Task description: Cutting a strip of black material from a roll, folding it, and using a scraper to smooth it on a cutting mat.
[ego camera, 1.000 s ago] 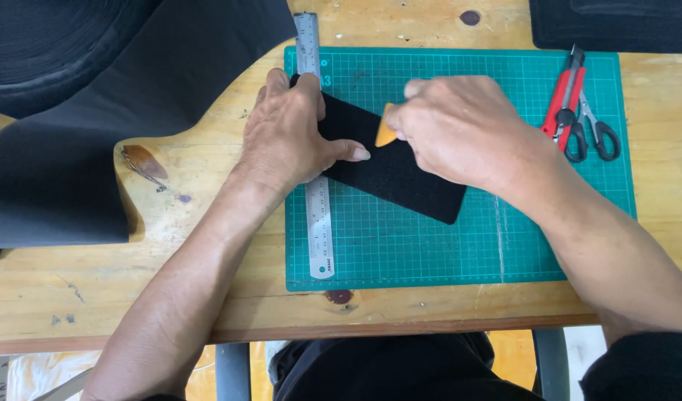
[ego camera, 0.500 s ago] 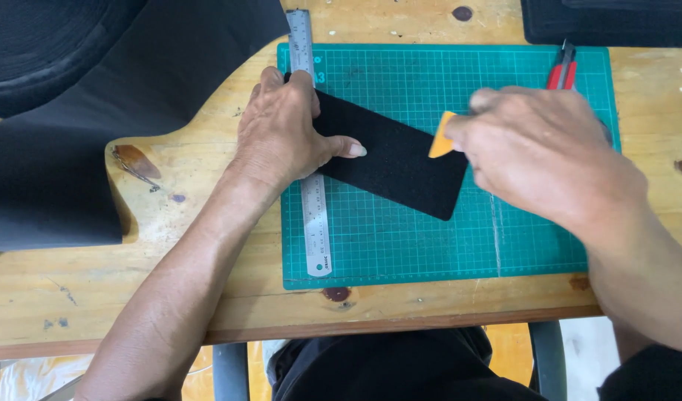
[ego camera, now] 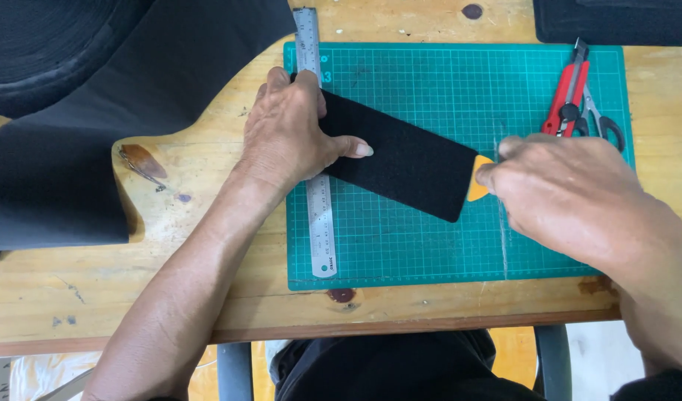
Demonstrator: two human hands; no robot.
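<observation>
- Hands first: the right hand (ego camera: 571, 197) is curled around a small orange tool (ego camera: 478, 187), of which only a wedge-shaped tip shows past the fingers; what kind of tool it is cannot be told. That tip sits at the right-hand short edge of the black fabric strip (ego camera: 400, 157).
- Across the earlier views the right hand has travelled along the strip, from near the ruler, through the middle, out to the far end, so the pass over the strip looks finished or nearly so.
- The left hand (ego camera: 292, 134) lies flat and unclenched, palm down, pinning both the strip's left end and the steel ruler (ego camera: 320, 223); its thumb reaches out onto the fabric. It has stayed in this spot through all three views, so the strip has not been let go.
- The strip lies slanted on the green cutting mat (ego camera: 430, 245), its left end at the ruler, its right end lower and further toward the middle of the mat. More of its black face is uncovered now than before, since the right hand no longer hides it.
- Red-handled cutters (ego camera: 567, 93) and a pair of scissors (ego camera: 601, 122) lie at the mat's upper right corner, again in full sight after being partly hidden half a second ago.
- A large black fabric sheet (ego camera: 96, 119) drapes over the left part of the wooden surface (ego camera: 170, 297).
</observation>
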